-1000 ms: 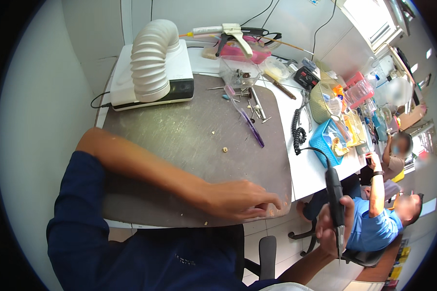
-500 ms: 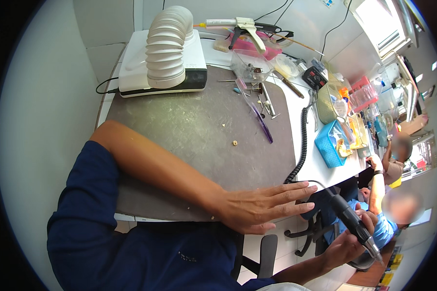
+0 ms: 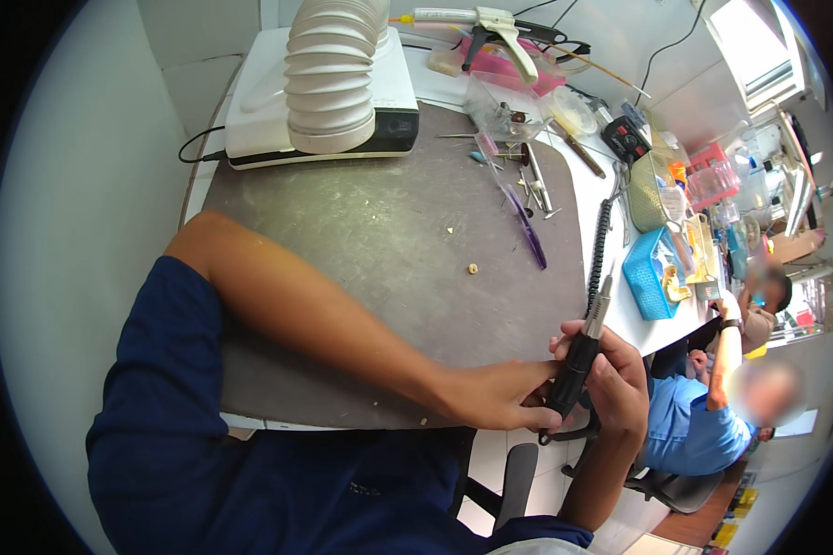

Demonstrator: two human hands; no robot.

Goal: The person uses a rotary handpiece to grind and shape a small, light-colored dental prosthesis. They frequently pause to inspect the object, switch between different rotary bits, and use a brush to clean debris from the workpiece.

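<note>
A black rotary handpiece point(image 3: 578, 366) with a slim metal nose stands tilted over the front right edge of the grey work mat point(image 3: 342, 240), its tip pointing up and away from me. My right hand point(image 3: 624, 387) wraps around its body from the right. Reaching across from the left, my left hand point(image 3: 495, 393) pinches the rear end, with the thumb below and the fingers partly hidden behind the handpiece. On the mat lie a small beige ring-like piece point(image 3: 473, 269) and a purple-handled brush point(image 3: 526, 227).
A white box-shaped unit with a ribbed hose point(image 3: 331, 83) occupies the back left. Several small tools point(image 3: 532, 180), a clear bin point(image 3: 504, 106) and a dispensing gun point(image 3: 509, 42) sit behind. A blue basket point(image 3: 652, 275) stands right, beside a coiled cord point(image 3: 603, 236). Co-workers sit beyond.
The handpiece has swung from pointing down and right to pointing up and away. My left hand has gone from outstretched fingers to gripping its rear end. The view has shifted slightly.
</note>
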